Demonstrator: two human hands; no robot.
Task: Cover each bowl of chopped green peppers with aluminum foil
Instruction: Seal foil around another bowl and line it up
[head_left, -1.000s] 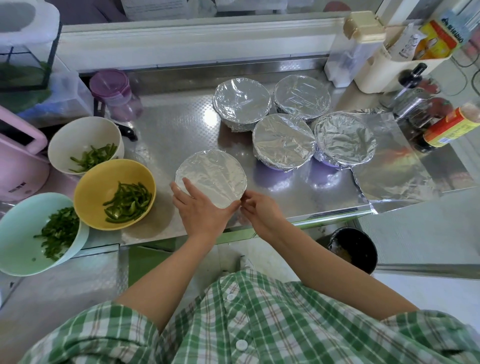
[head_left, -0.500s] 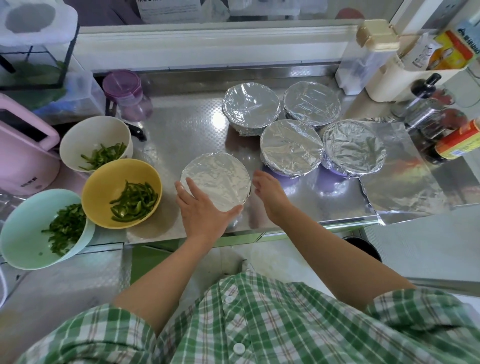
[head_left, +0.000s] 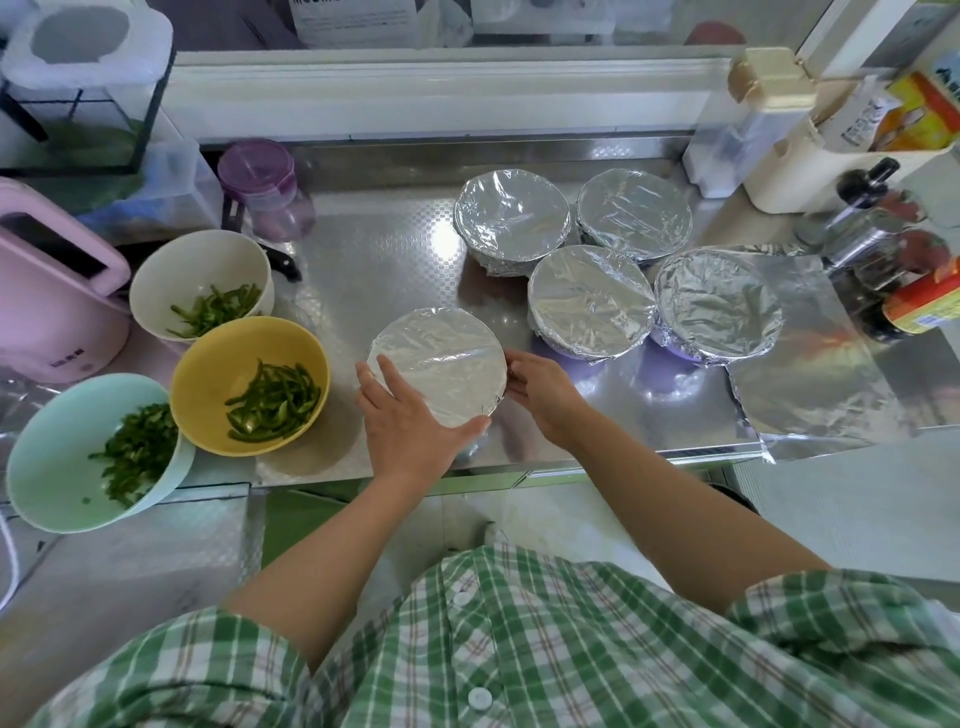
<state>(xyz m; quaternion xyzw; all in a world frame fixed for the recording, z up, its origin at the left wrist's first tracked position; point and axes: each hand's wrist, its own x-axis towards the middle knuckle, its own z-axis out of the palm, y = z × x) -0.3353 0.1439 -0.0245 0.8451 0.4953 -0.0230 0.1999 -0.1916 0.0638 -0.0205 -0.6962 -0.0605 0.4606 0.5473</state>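
Head view: on the steel counter (head_left: 374, 270), near its front edge, stands a foil-covered bowl (head_left: 441, 369), with both hands on it. The left hand (head_left: 410, 431) lies flat on the near-left part of the foil top, its fingers straight and spread and its thumb running along the near rim. The right hand (head_left: 540, 395) is against the right side of the same bowl, its fingers bent toward the rim. The fingertips are tucked at the foil's edge, so I cannot tell whether they pinch it or only press it.

To the left sit three uncovered bowls of chopped green pepper, close together: a white bowl (head_left: 200, 283) at the back, a yellow bowl (head_left: 249, 384) in the middle and a mint bowl (head_left: 96, 452) nearest.

Behind and to the right, four more bowls are wrapped in foil and clustered: back left (head_left: 511, 215), back right (head_left: 634, 213), front left (head_left: 589, 301) and front right (head_left: 719, 306). The front right one sits on the edge of a loose foil sheet (head_left: 810, 374) spread flat on the counter.

A pink appliance (head_left: 52, 306) stands at the far left.
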